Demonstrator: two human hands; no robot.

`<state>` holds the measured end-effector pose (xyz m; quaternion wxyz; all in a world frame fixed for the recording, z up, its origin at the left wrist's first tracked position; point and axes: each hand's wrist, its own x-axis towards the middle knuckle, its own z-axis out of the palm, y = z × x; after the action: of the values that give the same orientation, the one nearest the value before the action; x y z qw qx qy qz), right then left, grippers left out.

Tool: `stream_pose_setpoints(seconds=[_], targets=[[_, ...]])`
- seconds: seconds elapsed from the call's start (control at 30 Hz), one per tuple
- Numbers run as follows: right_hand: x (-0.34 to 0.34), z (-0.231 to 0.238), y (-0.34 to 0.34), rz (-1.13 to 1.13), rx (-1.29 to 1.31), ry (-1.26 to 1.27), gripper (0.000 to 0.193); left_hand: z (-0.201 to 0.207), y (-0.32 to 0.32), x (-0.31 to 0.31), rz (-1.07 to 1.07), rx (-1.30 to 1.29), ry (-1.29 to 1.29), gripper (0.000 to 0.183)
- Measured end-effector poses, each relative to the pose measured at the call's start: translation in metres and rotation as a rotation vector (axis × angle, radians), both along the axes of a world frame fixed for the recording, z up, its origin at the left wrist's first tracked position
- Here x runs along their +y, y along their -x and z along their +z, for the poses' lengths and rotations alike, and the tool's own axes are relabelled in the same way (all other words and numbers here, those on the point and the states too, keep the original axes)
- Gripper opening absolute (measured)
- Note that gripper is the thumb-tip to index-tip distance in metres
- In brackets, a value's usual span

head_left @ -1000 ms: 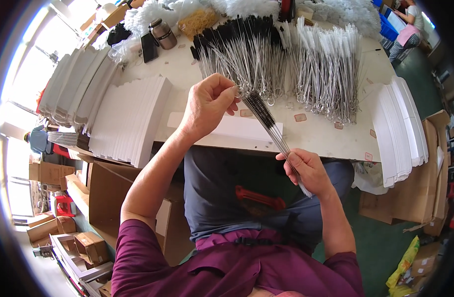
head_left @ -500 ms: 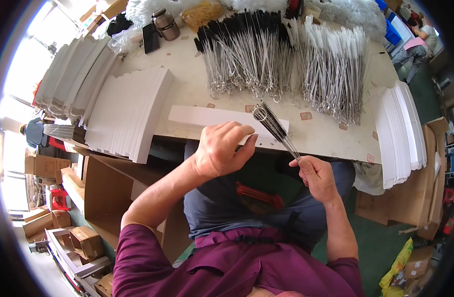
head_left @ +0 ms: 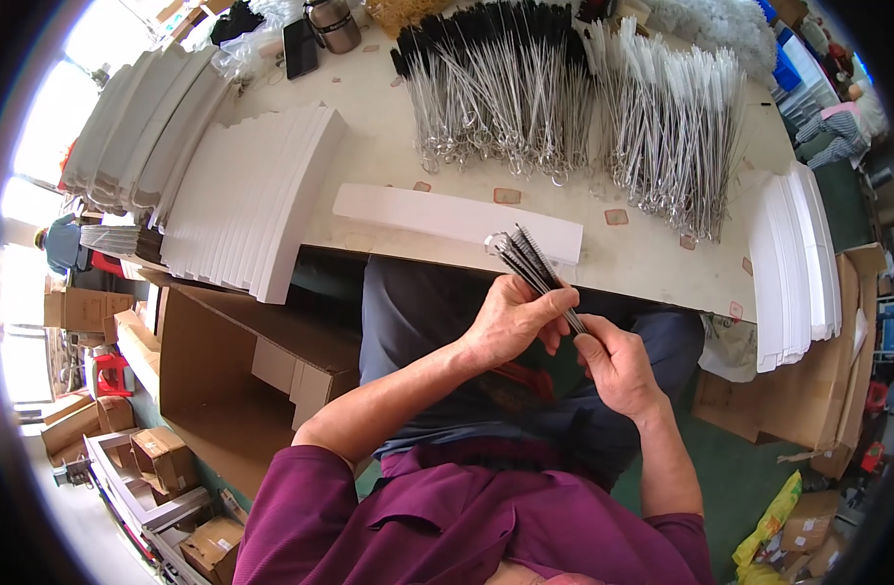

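Observation:
A small bundle of thin wire brushes with black bristles slants over the table's front edge, its bristled ends pointing up and to the left. My right hand grips the lower, wire end. My left hand is closed round the bundle just above it, the thumb lying across the wires. Behind the bundle's tip lies a long, narrow white box on the table.
Black-bristled brushes and white-bristled brushes lie in big heaps at the back. White boxes stand stacked at left, flat white cartons at right. A phone and a metal flask sit far left. Below is an open cardboard box.
My left hand has come down and right from above the white box and closed on the brushes. The bundle has lowered slightly, still held by my right hand. The view has shifted a little.

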<state>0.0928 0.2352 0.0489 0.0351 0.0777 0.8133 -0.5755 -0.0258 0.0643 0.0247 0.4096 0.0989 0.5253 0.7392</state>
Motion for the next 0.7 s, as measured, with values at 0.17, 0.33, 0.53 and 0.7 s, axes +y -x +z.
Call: stream_pose_setpoints(seconds=[0.17, 0.33, 0.53, 0.7], targets=[[0.012, 0.001, -0.010, -0.102, 0.081, -0.119, 0.020, 0.019, 0.009, -0.011, -0.157, 0.278, 0.242, 0.040], [0.045, 0.000, -0.024, -0.209, 0.133, -0.056, 0.026, 0.022, 0.065, -0.061, 0.131, 1.590, 0.739, 0.059], [0.073, -0.011, -0.029, -0.275, 0.109, 0.365, 0.031, 0.022, 0.097, -0.072, -0.168, 1.621, 1.009, 0.095], [0.068, -0.009, -0.028, -0.232, 0.038, 0.469, 0.036, 0.014, 0.094, -0.086, -0.250, 1.637, 0.958, 0.087]])
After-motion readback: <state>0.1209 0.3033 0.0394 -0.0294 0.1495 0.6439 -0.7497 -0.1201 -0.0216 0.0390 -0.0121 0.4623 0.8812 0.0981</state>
